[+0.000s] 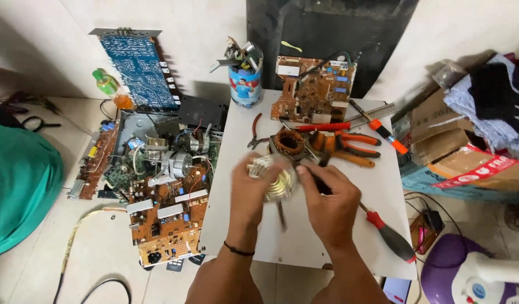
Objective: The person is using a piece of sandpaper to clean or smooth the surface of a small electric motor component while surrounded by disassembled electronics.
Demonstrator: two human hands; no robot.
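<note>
Left hand [249, 188] cupped round blurred silvery metal motor part [272, 179] above white tabletop [304, 236] — right hand [328, 197] pinched its edge; copper-wound stator [289, 142] already lay apart behind, red-handled screwdriver [390, 235] set down — dismantling judged midway

Bright, even daylight — soft shadows, hands motion-blurred, edges bowed.

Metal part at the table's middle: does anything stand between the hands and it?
Nothing visible does. The left hand and right hand both already hold the blurred round metal part above the white table.
</note>
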